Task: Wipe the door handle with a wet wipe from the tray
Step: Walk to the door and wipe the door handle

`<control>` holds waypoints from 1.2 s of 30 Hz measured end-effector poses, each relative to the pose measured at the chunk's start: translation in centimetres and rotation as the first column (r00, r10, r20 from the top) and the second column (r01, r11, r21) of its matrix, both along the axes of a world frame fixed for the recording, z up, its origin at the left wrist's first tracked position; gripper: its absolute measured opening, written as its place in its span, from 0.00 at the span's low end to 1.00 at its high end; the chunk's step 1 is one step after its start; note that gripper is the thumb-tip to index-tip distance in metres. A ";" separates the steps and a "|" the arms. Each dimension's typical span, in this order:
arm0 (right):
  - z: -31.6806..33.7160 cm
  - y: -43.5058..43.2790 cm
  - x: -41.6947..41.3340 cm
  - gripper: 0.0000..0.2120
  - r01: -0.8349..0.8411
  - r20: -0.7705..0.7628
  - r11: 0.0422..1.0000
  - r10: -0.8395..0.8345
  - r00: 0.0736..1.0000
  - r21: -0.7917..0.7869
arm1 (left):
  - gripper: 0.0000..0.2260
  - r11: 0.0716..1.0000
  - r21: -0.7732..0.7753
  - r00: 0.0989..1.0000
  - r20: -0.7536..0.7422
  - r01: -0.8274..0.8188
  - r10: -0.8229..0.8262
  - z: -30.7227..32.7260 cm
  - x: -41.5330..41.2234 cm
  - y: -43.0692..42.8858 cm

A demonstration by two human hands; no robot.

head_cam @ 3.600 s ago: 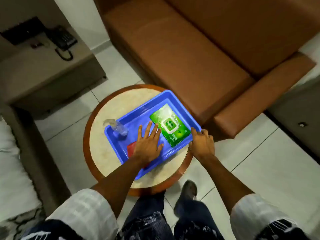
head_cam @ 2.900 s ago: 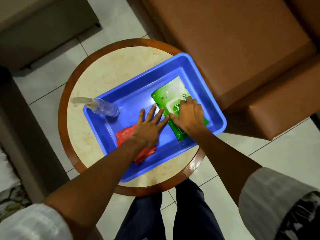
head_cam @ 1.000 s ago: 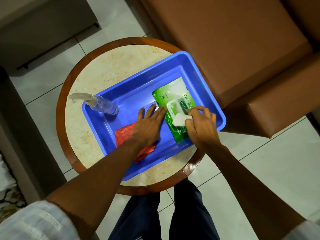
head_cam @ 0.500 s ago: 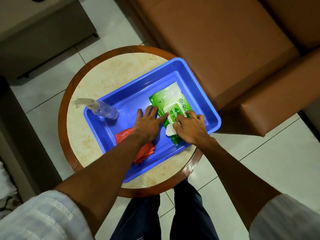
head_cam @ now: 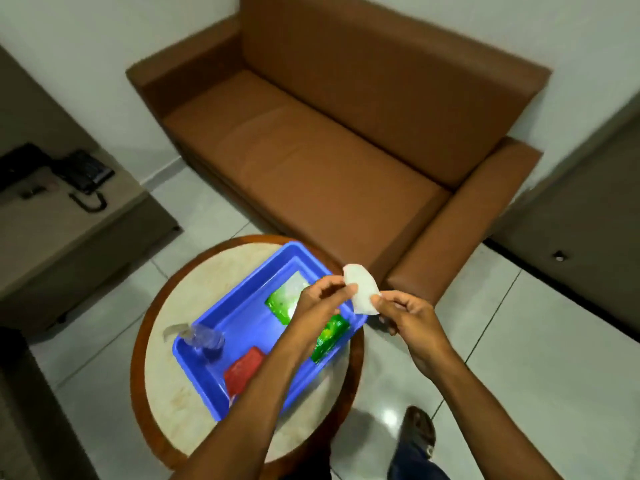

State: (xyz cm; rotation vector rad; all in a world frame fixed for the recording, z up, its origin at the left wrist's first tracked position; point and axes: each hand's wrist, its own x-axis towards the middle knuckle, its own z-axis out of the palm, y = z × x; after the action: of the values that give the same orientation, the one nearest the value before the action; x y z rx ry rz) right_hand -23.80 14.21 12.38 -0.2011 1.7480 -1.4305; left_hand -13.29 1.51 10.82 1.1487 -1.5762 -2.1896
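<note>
A white wet wipe (head_cam: 362, 289) hangs in the air above the tray's right end, pinched between both hands. My left hand (head_cam: 320, 299) holds its left edge and my right hand (head_cam: 403, 315) holds its lower right corner. Below them the blue tray (head_cam: 242, 313) sits on a round table (head_cam: 166, 382). In the tray lies the green wipes pack (head_cam: 284, 301), partly hidden by my left arm. No door handle is in view.
A clear spray bottle (head_cam: 202, 339) and a red packet (head_cam: 244, 368) also lie in the tray. A brown sofa (head_cam: 329, 161) stands behind the table. A dark door or panel (head_cam: 571, 244) is at the right, and a telephone (head_cam: 85, 171) sits on a side unit at left.
Both hands have lifted off the wipes pack and now hold a pulled-out wipe above the tray. The head has risen, bringing the sofa into view.
</note>
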 end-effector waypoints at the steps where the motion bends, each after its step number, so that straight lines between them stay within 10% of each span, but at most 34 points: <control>1: 1.0 1.4 -1.0 0.07 0.016 0.007 1.000 -0.016 1.000 -0.022 | 0.03 1.000 -0.017 0.999 -0.034 0.021 -0.021 1.3 -1.2 1.0; 19: 11.8 25.7 -25.7 0.10 0.351 -0.121 0.910 -0.383 0.916 -0.219 | 0.03 0.852 -0.356 0.893 -0.089 0.385 -0.441 11.7 -29.7 22.0; 36: 14.4 21.1 -52.3 0.09 0.608 -0.191 0.725 -0.679 0.708 -0.324 | 0.07 0.626 -0.680 0.781 -0.126 0.381 -0.612 15.8 -61.8 17.9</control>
State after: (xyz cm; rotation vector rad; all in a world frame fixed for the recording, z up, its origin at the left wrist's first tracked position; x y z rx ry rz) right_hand -76.14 35.28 26.79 0.1059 1.9932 -2.2342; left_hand -75.11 19.42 26.62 0.0886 -2.3806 -1.7047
